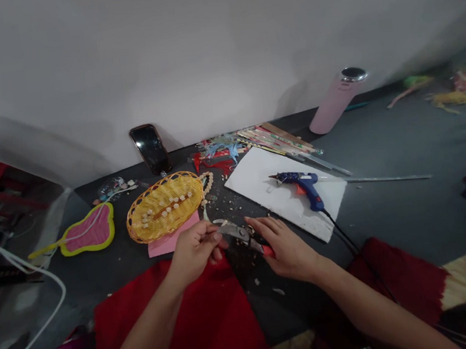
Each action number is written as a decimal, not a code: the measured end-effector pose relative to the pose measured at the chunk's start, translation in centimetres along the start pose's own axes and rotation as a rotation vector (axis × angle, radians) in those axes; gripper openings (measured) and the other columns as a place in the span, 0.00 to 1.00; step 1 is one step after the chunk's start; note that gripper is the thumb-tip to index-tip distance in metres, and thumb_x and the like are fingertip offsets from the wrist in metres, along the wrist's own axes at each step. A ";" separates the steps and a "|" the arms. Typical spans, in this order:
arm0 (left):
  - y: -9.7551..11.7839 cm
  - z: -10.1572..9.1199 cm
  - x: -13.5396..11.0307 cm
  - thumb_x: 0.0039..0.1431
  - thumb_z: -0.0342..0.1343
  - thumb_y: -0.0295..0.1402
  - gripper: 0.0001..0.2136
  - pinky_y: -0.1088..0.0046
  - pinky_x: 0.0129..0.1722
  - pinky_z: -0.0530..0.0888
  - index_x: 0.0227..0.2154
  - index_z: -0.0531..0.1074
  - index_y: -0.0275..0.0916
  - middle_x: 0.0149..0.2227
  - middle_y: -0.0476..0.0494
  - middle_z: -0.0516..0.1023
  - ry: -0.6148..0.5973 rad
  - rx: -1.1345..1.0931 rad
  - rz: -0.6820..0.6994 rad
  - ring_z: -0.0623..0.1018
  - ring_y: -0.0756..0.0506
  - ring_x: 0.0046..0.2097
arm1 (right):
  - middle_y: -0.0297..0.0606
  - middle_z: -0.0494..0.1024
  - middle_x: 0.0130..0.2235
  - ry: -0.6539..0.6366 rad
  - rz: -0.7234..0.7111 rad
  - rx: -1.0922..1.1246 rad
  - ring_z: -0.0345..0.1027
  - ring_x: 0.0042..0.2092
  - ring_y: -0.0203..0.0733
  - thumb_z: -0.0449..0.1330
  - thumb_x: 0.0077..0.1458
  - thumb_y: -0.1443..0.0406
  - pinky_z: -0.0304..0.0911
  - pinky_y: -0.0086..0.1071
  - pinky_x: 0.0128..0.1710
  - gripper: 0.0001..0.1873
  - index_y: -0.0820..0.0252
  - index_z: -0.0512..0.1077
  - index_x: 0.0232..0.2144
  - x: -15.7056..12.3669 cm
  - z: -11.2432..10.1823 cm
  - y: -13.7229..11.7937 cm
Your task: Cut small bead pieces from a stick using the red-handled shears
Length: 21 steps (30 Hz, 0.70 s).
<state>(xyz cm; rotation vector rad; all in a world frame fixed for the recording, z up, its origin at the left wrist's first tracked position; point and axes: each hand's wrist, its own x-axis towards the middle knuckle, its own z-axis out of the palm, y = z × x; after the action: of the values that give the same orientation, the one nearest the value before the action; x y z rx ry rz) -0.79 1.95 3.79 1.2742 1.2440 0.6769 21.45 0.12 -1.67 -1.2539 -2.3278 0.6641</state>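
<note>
The pliers (pixel 241 234) are grasped by the red-sleeved handle in the right grip (pixel 289 247), which is the nearer hand to that end. From this grip the tool is pointed leftward and slightly away from the body, its long axis slanting from the right palm toward the left grip (pixel 195 246). The jaws are brought right up to the left fingertips. These are drawn together, but whether anything is pinched between them cannot be told. The pliers are held above the bench (pixel 385 147), between the yellow basket (pixel 161 190) and the glue gun (pixel 308 184).

One of each is counted: pliers, basket, glue gun, white board (pixel 254 186) beneath the gun, phone (pixel 150 148) leaned at the wall, pink bottle (pixel 335 102) and yellow-edged pink fan (pixel 89 232). Two red cloths (pixel 210 322) are seen, one at each side. The pale beads (pixel 175 204) in the basket are too small to be counted.
</note>
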 end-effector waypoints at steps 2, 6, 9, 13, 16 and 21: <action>0.1 -0.3 0.0 0.53 0.52 0.35 0.07 0.82 0.14 0.65 0.27 0.63 0.36 0.23 0.48 0.75 -0.050 -0.069 -0.049 0.69 0.55 0.17 | 0.46 0.63 0.53 -0.002 -0.011 -0.002 0.56 0.52 0.49 0.51 0.42 0.73 0.54 0.46 0.52 0.39 0.60 0.49 0.59 0.0 0.0 0.0; -0.1 -0.6 -0.1 0.52 0.53 0.36 0.08 0.84 0.13 0.62 0.27 0.62 0.37 0.22 0.49 0.75 -0.081 -0.129 -0.094 0.68 0.56 0.16 | 0.47 0.65 0.50 -0.002 -0.019 0.004 0.59 0.50 0.48 0.51 0.42 0.73 0.57 0.45 0.50 0.38 0.61 0.52 0.58 0.0 -0.1 -0.1; -0.3 -0.5 -0.1 0.53 0.53 0.36 0.08 0.85 0.12 0.62 0.27 0.62 0.37 0.22 0.49 0.76 -0.072 -0.132 -0.095 0.68 0.56 0.16 | 0.46 0.66 0.49 0.014 -0.006 0.009 0.60 0.49 0.47 0.51 0.41 0.73 0.59 0.43 0.49 0.37 0.60 0.53 0.57 -0.2 -0.1 -0.4; -0.5 -0.3 0.1 0.54 0.52 0.36 0.08 0.84 0.13 0.63 0.29 0.62 0.37 0.23 0.48 0.76 -0.052 -0.103 -0.063 0.68 0.55 0.16 | 0.46 0.67 0.48 0.025 0.023 0.002 0.61 0.50 0.47 0.51 0.41 0.73 0.60 0.41 0.49 0.36 0.61 0.55 0.56 -0.4 0.0 -0.6; -0.4 -0.1 0.2 0.54 0.51 0.35 0.07 0.82 0.15 0.65 0.28 0.64 0.36 0.25 0.48 0.75 -0.023 -0.046 -0.013 0.70 0.55 0.18 | 0.46 0.67 0.49 0.025 0.045 -0.012 0.60 0.50 0.47 0.51 0.42 0.73 0.59 0.42 0.50 0.35 0.60 0.55 0.56 -0.3 0.2 -0.5; 0.0 0.1 0.1 0.53 0.52 0.35 0.08 0.83 0.15 0.65 0.28 0.65 0.35 0.23 0.49 0.74 0.006 -0.065 -0.019 0.69 0.55 0.18 | 0.46 0.64 0.51 0.024 0.012 -0.014 0.58 0.52 0.49 0.51 0.41 0.74 0.56 0.46 0.51 0.39 0.59 0.50 0.58 0.0 0.1 -0.1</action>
<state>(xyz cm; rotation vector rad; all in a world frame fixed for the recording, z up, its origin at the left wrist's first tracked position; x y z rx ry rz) -0.71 2.05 3.74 1.2067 1.2280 0.7022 21.28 0.08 -1.70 -1.2756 -2.3114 0.6344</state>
